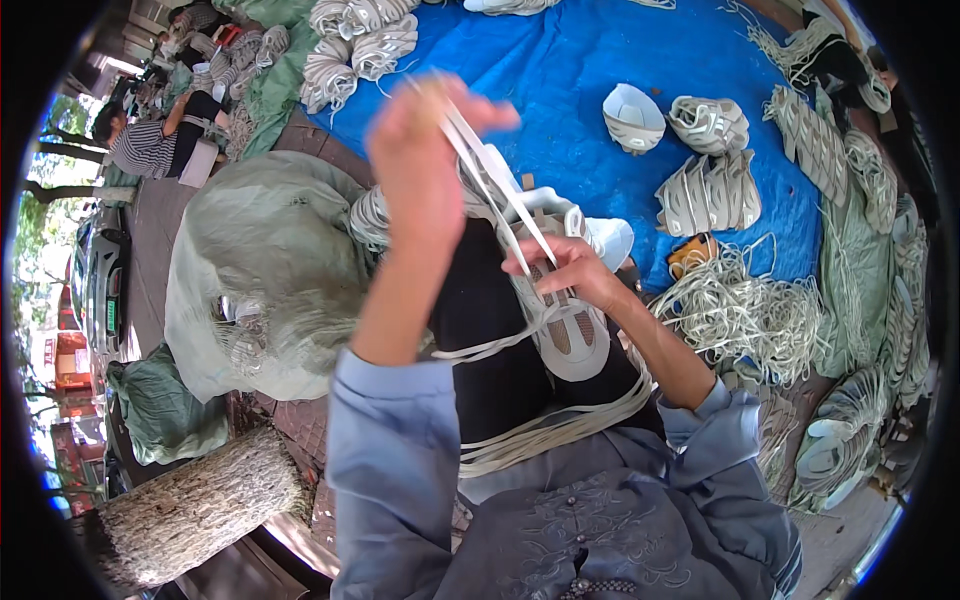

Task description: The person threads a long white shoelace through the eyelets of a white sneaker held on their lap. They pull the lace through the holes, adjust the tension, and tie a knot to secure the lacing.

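Note:
A beige and grey shoe upper [578, 345] lies across my black-clad knees, its toe pointing toward me. My left hand [418, 165] is raised above it, blurred by motion, with a white shoelace [492, 178] stretched taut from its fingers down to the eyelets. At the upper's right side, my right hand [580, 275] has its thumb and forefinger over the lacing, gripping it beside the lace strands. A loose lace end trails left from the upper. Across my lap lies a bundle of long pale laces [560, 430].
On the blue tarp [530, 80] lie stacked shoe uppers [708, 195] and a tangled heap of white laces [745, 310]. A large translucent sack [265, 270] stands at my left, near a log-like stone block [205, 500]. Another person [150, 140] sits at the far left.

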`<move>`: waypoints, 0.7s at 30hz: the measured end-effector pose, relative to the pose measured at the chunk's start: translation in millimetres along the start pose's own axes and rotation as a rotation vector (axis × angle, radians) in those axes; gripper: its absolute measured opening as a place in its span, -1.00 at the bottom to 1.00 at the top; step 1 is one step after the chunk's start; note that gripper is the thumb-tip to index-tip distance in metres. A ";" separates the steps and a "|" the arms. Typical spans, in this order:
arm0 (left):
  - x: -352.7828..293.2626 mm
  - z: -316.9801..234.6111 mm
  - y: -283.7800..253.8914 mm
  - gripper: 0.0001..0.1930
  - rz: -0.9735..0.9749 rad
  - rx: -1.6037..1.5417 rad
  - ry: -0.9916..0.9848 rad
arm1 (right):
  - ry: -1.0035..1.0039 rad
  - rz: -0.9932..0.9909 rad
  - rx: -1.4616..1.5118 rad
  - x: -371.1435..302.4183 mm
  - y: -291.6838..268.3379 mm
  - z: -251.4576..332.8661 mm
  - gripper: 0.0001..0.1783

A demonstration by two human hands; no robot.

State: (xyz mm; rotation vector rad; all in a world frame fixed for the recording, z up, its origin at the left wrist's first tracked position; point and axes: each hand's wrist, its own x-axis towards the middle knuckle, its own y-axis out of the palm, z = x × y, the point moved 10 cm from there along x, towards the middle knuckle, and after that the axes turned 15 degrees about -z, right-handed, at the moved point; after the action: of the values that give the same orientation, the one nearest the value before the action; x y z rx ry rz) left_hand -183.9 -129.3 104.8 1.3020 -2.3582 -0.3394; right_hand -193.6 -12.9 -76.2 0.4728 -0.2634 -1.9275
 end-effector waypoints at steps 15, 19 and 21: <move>-162.5 18.5 27.1 -0.73 0.764 1.034 0.810 | 0.193 -0.119 0.513 9.1 -11.5 -19.2 -0.76; -244.7 65.1 13.7 -0.57 1.034 1.071 0.665 | 0.240 -0.110 0.337 18.3 -9.2 -7.7 -0.78; -232.6 63.8 -5.8 -0.56 0.911 1.121 0.648 | 0.169 -0.128 0.251 32.8 -16.3 19.6 -0.79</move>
State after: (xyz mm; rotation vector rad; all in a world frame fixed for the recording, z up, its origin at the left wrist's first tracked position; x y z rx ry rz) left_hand -100.2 65.3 -10.8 0.3446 -2.1918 1.5714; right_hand -226.9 -37.3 -71.6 0.8326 -0.3746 -1.9734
